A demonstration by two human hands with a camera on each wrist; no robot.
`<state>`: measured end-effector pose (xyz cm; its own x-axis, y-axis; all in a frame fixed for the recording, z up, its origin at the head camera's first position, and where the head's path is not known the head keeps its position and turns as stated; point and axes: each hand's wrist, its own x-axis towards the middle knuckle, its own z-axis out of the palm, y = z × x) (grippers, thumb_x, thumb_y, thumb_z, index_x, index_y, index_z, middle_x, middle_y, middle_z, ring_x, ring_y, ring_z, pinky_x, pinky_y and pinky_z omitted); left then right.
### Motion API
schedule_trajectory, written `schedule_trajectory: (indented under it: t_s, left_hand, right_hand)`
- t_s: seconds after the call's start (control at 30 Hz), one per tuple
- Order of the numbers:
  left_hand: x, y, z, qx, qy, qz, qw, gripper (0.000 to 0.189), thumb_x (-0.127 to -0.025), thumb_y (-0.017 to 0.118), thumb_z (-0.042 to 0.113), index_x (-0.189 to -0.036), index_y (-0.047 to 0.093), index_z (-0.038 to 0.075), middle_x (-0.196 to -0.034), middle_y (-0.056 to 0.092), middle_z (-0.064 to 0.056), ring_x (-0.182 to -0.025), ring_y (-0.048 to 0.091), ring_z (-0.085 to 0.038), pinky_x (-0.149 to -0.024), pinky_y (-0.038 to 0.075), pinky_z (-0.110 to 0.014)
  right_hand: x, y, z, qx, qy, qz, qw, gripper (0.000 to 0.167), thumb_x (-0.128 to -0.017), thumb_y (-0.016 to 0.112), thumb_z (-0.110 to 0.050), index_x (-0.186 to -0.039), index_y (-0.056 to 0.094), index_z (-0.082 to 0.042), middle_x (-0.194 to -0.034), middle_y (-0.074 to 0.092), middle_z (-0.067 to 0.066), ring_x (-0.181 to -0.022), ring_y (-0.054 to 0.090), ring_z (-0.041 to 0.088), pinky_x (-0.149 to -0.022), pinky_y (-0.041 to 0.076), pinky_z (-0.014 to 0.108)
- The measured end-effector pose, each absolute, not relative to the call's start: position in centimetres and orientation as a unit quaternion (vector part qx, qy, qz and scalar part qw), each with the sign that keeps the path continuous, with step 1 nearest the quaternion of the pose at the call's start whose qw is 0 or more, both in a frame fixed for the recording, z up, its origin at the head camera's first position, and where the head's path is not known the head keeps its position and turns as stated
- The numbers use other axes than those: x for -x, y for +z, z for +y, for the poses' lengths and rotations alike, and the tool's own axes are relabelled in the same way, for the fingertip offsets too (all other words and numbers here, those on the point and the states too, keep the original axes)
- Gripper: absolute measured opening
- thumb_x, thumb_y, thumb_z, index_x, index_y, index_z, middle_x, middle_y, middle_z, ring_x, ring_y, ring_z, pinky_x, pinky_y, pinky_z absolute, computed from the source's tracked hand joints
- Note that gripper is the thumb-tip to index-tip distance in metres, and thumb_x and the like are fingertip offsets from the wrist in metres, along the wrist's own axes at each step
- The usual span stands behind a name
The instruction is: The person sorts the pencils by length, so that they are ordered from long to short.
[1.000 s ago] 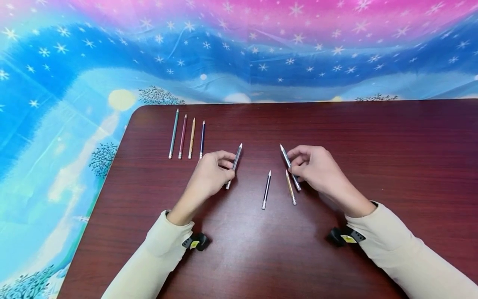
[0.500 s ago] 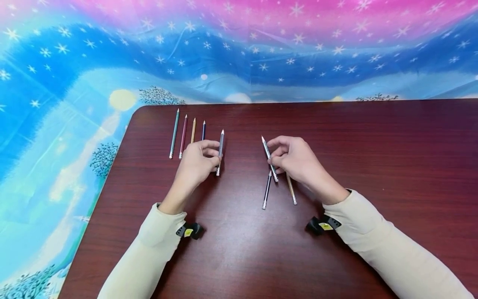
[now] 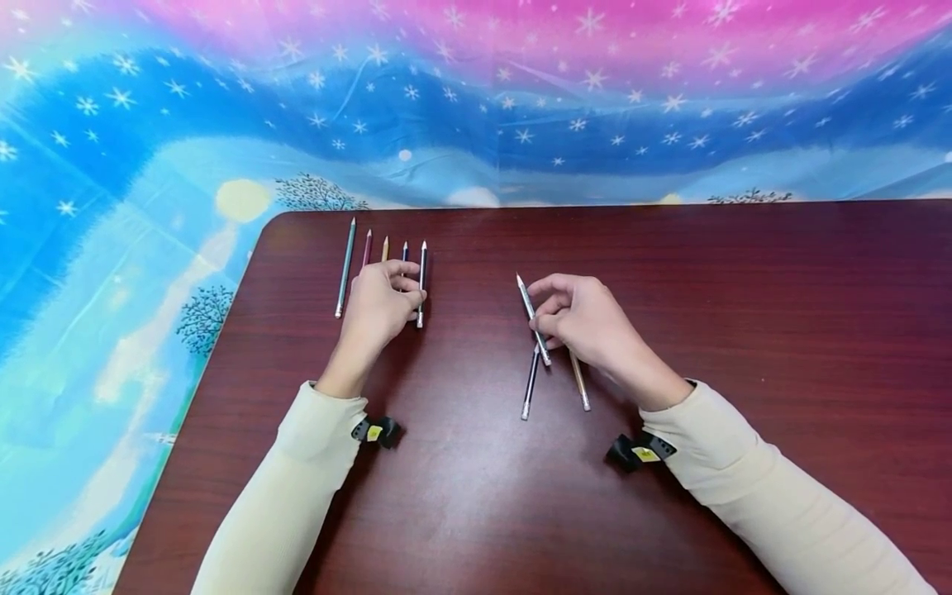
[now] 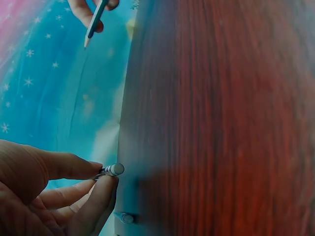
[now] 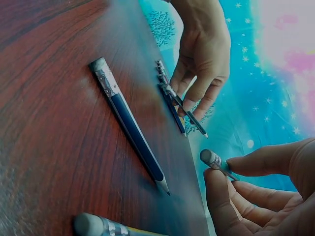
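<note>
My left hand (image 3: 374, 302) pinches a dark pencil (image 3: 422, 268), tip pointing away, at the right end of a pencil row. The hand partly covers the row's red pencil (image 3: 368, 245), yellow pencil (image 3: 385, 246) and navy pencil (image 3: 405, 249); a teal pencil (image 3: 345, 268) at the far left shows fully. Thumb and fingers of my right hand (image 3: 595, 322) pinch a teal-looking pencil (image 3: 529, 306), its eraser (image 5: 208, 156) toward the wrist camera. Below that hand, a second navy pencil (image 5: 133, 132) and a second yellow pencil (image 3: 580, 384) lie on the table.
The dark red wooden table (image 3: 781, 330) ends at a straight back edge and a rounded left corner. Behind it and along its left side hangs a blue and pink snowflake-print cloth (image 3: 446, 99). A small black camera (image 3: 378, 431) sits at my left cuff, another camera (image 3: 640, 452) at my right.
My left hand has carried its dark pencil left and away, to beside the row. My right hand has shifted left with its pencil, then stayed nearly still over the navy and yellow pencils.
</note>
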<state>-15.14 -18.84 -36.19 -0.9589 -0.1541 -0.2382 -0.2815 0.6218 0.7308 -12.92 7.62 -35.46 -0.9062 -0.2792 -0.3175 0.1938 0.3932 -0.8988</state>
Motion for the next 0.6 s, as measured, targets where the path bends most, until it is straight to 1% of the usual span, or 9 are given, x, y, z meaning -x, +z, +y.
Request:
schedule_trajectory:
  t_s: [0.07, 0.13, 0.27, 0.37, 0.47, 0.6]
  left_hand:
    - [15.3, -36.3, -18.8, 0.117, 0.396, 0.908, 0.071, 0.034, -0.097, 0.070, 0.005, -0.131, 0.070, 0.008, -0.099, 0.076, -0.010, -0.071, 0.072, -0.013, -0.062, 0.055, -0.022]
    - [15.5, -36.4, -18.7, 0.111, 0.373, 0.919, 0.066, 0.033, -0.096, 0.070, 0.007, -0.130, 0.071, 0.009, -0.099, 0.077, -0.009, -0.076, 0.072, -0.015, -0.065, 0.052, -0.025]
    - [15.8, -36.6, -18.4, 0.098, 0.336, 0.935, 0.051, 0.032, -0.095, 0.072, 0.008, -0.128, 0.073, 0.010, -0.100, 0.079, -0.008, -0.091, 0.071, -0.022, -0.082, 0.053, -0.037]
    - [16.0, -36.7, -18.3, 0.093, 0.324, 0.941, 0.042, 0.032, -0.095, 0.072, 0.007, -0.127, 0.073, 0.008, -0.100, 0.079, -0.009, -0.097, 0.072, -0.025, -0.094, 0.052, -0.044]
    - [16.2, -36.7, -18.1, 0.090, 0.317, 0.943, 0.039, 0.033, -0.094, 0.071, 0.006, -0.127, 0.073, 0.007, -0.101, 0.078, -0.011, -0.099, 0.072, -0.027, -0.097, 0.052, -0.046]
    - [16.4, -36.6, -17.9, 0.092, 0.309, 0.945, 0.048, 0.034, -0.095, 0.070, 0.006, -0.129, 0.072, 0.007, -0.103, 0.077, -0.010, -0.100, 0.071, -0.028, -0.095, 0.054, -0.046]
  right_hand:
    - [12.9, -35.5, 7.6, 0.029, -0.551, 0.806, 0.214, 0.042, -0.093, 0.060, 0.008, -0.135, 0.062, 0.004, -0.097, 0.075, 0.022, -0.069, 0.067, 0.013, -0.067, 0.062, 0.028]
    - [12.9, -35.6, 7.5, 0.031, -0.553, 0.805, 0.214, 0.042, -0.093, 0.060, 0.008, -0.135, 0.062, 0.004, -0.097, 0.075, 0.022, -0.070, 0.067, 0.013, -0.067, 0.062, 0.029]
    - [12.8, -35.6, 7.4, 0.034, -0.558, 0.801, 0.215, 0.042, -0.093, 0.060, 0.008, -0.135, 0.061, 0.005, -0.096, 0.074, 0.023, -0.070, 0.067, 0.012, -0.068, 0.062, 0.029]
    - [12.8, -35.7, 7.4, 0.034, -0.559, 0.800, 0.215, 0.041, -0.093, 0.060, 0.008, -0.135, 0.062, 0.005, -0.096, 0.074, 0.023, -0.071, 0.067, 0.012, -0.068, 0.062, 0.029]
    - [12.9, -35.7, 7.4, 0.033, -0.559, 0.800, 0.215, 0.042, -0.093, 0.059, 0.008, -0.135, 0.061, 0.005, -0.096, 0.074, 0.023, -0.071, 0.067, 0.012, -0.068, 0.062, 0.029]
    - [12.9, -35.8, 7.5, 0.031, -0.561, 0.799, 0.215, 0.042, -0.093, 0.060, 0.008, -0.135, 0.062, 0.005, -0.096, 0.074, 0.023, -0.071, 0.068, 0.013, -0.068, 0.062, 0.028]
